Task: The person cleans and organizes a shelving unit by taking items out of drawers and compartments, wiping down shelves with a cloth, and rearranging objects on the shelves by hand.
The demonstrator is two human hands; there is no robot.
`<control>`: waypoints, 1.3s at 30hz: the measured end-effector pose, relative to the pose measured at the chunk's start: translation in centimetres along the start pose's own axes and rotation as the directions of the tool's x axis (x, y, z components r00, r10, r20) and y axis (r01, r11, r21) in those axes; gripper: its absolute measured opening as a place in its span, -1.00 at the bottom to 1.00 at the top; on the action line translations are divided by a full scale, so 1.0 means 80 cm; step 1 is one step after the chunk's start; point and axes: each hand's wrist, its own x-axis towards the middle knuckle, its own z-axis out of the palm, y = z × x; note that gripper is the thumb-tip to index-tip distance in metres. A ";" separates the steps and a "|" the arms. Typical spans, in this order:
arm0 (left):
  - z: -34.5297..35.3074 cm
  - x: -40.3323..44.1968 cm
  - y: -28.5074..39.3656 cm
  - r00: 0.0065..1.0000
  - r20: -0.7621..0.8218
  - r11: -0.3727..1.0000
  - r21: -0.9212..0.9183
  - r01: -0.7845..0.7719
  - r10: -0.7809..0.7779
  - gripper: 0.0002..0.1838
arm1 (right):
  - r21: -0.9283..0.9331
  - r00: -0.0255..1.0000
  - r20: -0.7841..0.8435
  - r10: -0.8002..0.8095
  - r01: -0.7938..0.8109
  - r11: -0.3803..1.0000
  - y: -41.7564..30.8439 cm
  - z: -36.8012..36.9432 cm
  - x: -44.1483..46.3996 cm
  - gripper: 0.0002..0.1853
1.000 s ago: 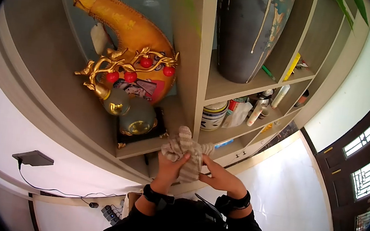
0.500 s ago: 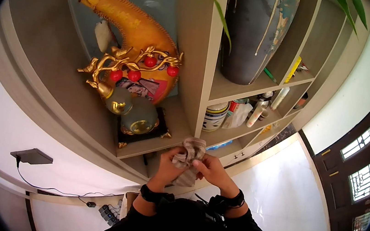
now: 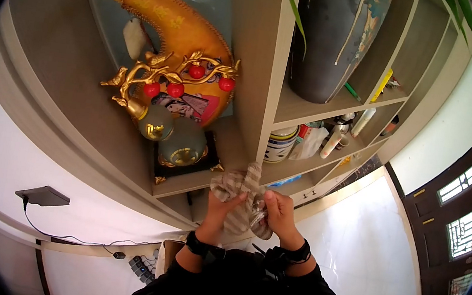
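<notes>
Cloth (image 3: 238, 219), probably light, soft and best gripped by its folds, sits bunched in the head view within your curled left hand (image 3: 219, 211) while your right hand (image 3: 282, 215) pinches its right side, near the shelf edge (image 3: 199, 183), with elbow room over the floor (image 3: 348, 244) rightward.

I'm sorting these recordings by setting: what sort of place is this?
Probably a home, perhaps an entrance or living area: a wooden shelf unit holds a large dark vase and an orange gourd-shaped ornament, with a dark door beyond the pale, shiny floor.
</notes>
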 end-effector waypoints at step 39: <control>-0.010 -0.006 -0.005 0.999 0.042 0.982 -0.189 0.020 -0.012 -0.54 | -0.017 0.879 -0.442 -0.176 0.188 0.982 0.011 0.006 0.000 -0.68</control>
